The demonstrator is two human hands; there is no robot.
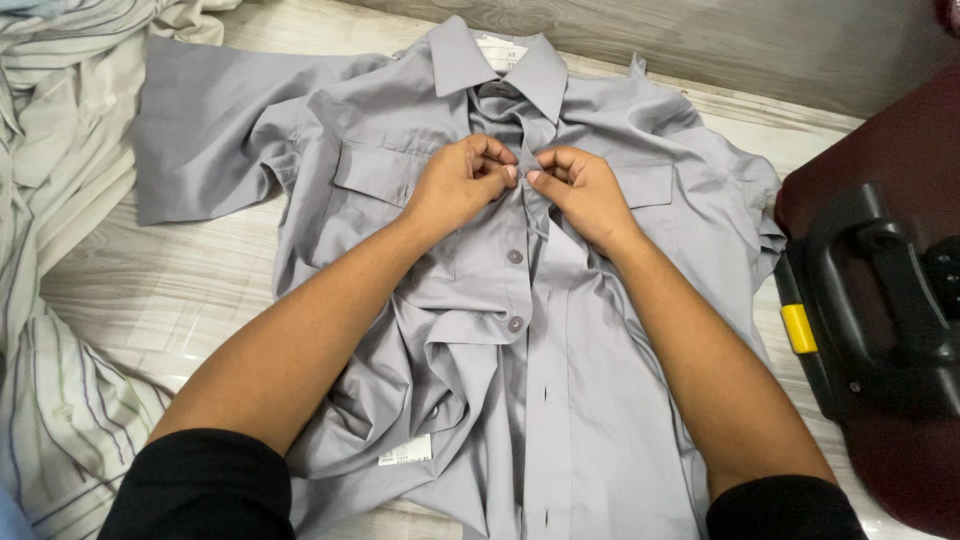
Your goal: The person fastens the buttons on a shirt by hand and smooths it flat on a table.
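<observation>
Both hands meet at the chest of a grey button-up shirt (pixel 560 330). Left hand (pixel 455 185) is closed, thumb & fingertips pinching the placket edge; right hand (pixel 585 195) is closed too, pinching the opposite edge, fingertips nearly touching the left's. The shirt lies front-up on a pale wood-grain surface (pixel 170 290), collar (pixel 500 60) beyond the hands, hem toward the person. Just below the hands, two grey buttons (pixel 515 290) sit on the placket, apparently undone, w/ the left front panel bunched in folds beside the left forearm. A white care label (pixel 405 450) shows near the left elbow. Chest pockets lie either side of the hands.

Left of the left arm: a heap of striped white fabric (pixel 50 180). Right of the right arm: a dark maroon suitcase (pixel 880 300) w/ black handle & a yellow tab.

Risk, as a judgement: the pinch is small, so the button could slip from the fingertips; w/ the panel so rumpled, the edges may line up off by one hole, leaving the front skewed. Whether a button is actually between the fingers can't be told.
</observation>
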